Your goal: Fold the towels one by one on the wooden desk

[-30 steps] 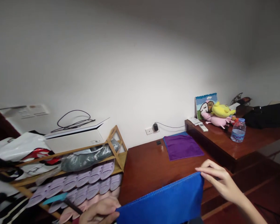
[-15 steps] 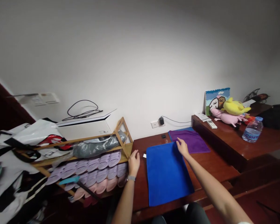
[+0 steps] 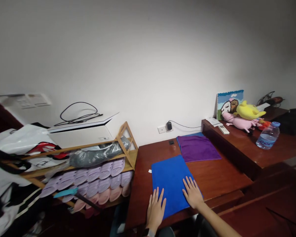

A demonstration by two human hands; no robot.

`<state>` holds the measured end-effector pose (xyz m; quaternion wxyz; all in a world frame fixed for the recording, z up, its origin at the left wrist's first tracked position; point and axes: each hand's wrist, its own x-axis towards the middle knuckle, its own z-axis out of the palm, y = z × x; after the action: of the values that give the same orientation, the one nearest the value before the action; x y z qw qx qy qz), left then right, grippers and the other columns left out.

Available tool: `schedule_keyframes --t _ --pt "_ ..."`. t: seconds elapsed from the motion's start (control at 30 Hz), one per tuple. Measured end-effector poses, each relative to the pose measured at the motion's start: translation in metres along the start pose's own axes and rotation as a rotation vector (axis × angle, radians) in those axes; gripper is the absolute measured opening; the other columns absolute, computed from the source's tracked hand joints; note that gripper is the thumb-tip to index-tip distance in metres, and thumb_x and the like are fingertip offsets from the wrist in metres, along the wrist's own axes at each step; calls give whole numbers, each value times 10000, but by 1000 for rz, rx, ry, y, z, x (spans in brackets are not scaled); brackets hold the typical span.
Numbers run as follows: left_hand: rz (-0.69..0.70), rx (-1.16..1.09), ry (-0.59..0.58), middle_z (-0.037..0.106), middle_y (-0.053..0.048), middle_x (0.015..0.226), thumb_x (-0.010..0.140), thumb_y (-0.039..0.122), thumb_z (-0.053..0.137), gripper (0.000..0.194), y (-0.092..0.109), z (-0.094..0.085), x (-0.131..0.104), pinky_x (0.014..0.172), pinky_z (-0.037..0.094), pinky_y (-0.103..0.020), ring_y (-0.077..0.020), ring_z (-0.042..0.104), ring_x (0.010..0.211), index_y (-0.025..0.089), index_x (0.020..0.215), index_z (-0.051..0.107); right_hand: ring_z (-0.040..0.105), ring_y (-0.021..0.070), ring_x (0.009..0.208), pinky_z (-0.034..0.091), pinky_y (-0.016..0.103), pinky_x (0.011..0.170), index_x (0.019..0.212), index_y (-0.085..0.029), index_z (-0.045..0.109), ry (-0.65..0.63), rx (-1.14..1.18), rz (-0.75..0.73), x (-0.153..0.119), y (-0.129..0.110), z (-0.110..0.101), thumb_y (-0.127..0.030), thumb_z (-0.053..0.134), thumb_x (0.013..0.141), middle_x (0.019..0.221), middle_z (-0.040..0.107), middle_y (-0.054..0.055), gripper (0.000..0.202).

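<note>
A blue cloth (image 3: 171,172) lies spread on the reddish-brown wooden table (image 3: 143,181). A small white tag sticks out at its left edge. My left hand (image 3: 156,208) rests flat on the cloth's near left part, fingers stretched and pointing away from me. On the near right part, my right hand (image 3: 192,193) lies flat with its fingers spread. Neither hand grips anything. Behind the blue cloth lies a purple cloth (image 3: 199,148), with a blue edge showing at its back and left side.
Left of the table stands a wooden rack (image 3: 130,154) with lilac and pink slippers (image 3: 98,184) and a white box (image 3: 81,136). On the raised desk at right are a water bottle (image 3: 268,136), a remote (image 3: 223,129) and plush toys (image 3: 249,110). A plugged-in charger (image 3: 169,125) trails a cable.
Both hands have moved nearer to me, from beside the cloth's left edge and its far right corner, and now lie flat on it. The cloth's far edge has shifted slightly.
</note>
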<state>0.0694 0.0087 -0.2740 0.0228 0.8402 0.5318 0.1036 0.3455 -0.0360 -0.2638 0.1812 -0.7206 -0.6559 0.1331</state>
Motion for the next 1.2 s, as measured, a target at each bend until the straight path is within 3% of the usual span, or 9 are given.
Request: schedule_keyframes --t 0.2,0.33,0.43,0.57,0.67,0.77,0.97,1.1,1.2 --pt "-145 94 130 618 -123 1514 1018 412 426 518 23 4 -40 1151 456 -534 -333 577 1384 253 1476 609 222 269 1600 157 518 1310 1627 -260 372 -171 -19 -272 34 2 -32 -463 408 1022 1712 278 65 640" --pt "-48 59 190 792 -105 1130 1044 320 365 456 30 -14 -25 1016 541 -454 -289 713 1096 243 1160 799 159 308 1611 115 540 1312 1643 -169 339 9 -74 12 26 -14 -12 -336 408 982 1722 241 95 685" --pt "59 3 202 753 -86 1294 1035 284 384 434 25 -30 12 1099 512 -438 -268 664 1249 249 1264 751 149 319 1609 128 542 1312 1644 -106 325 85 -40 202 6 -26 14 -379 327 1015 1714 248 123 686" --pt "109 -12 49 516 -77 1613 1037 331 402 514 14 -31 52 1218 410 -502 -278 463 1497 260 1528 536 141 296 1609 119 520 1320 1644 -91 313 59 -34 207 -10 -29 26 -459 297 1029 1717 224 119 717" --pt "54 3 -35 436 -82 1660 1052 378 377 542 14 -17 53 1241 364 -536 -291 397 1537 272 1578 457 144 271 1610 108 491 1325 1649 -116 303 41 -53 186 -8 -19 20 -465 296 1036 1724 204 103 706" --pt "-35 33 -12 427 -108 1662 1052 408 378 559 29 -4 30 1222 376 -541 -313 400 1534 250 1584 445 139 259 1613 105 497 1325 1656 -145 280 4 -64 106 1 3 7 -484 270 1050 1728 195 85 695" --pt "-114 83 117 739 -125 1311 1064 402 368 468 66 -12 -10 1035 506 -472 -314 655 1225 254 1305 741 131 262 1617 107 511 1319 1656 -180 288 -146 -97 -103 27 40 -27 -407 377 1015 1732 175 68 686" --pt "46 46 158 646 -83 1482 1059 329 378 454 51 -18 21 1174 422 -432 -269 550 1394 252 1389 680 116 289 1618 140 510 1312 1660 -101 242 -33 -133 193 28 29 -9 -407 265 1049 1737 158 108 683" --pt "135 14 58 474 -37 1647 1059 391 390 512 25 -10 59 1238 356 -481 -268 423 1518 321 1554 497 112 288 1618 133 506 1315 1663 -105 237 8 -143 241 27 22 12 -507 215 1063 1737 157 103 722"
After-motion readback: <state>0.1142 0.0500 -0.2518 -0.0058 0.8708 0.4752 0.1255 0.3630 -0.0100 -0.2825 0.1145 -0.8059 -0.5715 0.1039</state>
